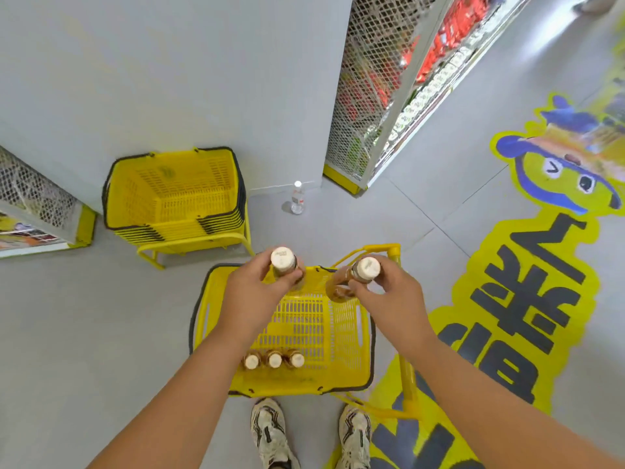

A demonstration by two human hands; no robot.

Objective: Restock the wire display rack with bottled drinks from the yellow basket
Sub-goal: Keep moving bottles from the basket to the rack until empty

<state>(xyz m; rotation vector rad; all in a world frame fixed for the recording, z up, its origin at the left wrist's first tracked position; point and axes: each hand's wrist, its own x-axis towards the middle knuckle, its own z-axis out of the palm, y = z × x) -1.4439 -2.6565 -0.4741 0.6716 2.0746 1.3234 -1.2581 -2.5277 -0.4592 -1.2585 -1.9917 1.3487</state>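
Note:
A yellow basket [341, 336] stands on the floor in front of my feet. Three brown bottled drinks [274, 359] with white caps stand upright along its near wall. My left hand [252, 292] grips one brown bottle [283, 260] by its neck, held upright above the basket. My right hand [389, 292] grips a second brown bottle [358, 272] near its cap, tilted to the left. A white wire display rack [382, 96] with red packaged goods stands at the upper right.
A stack of yellow baskets [172, 194] on a yellow stand sits to the left by the grey wall. A clear water bottle [297, 198] stands on the floor near the wall. Another mesh rack [37, 201] is at far left. A yellow floor graphic [527, 299] covers the right.

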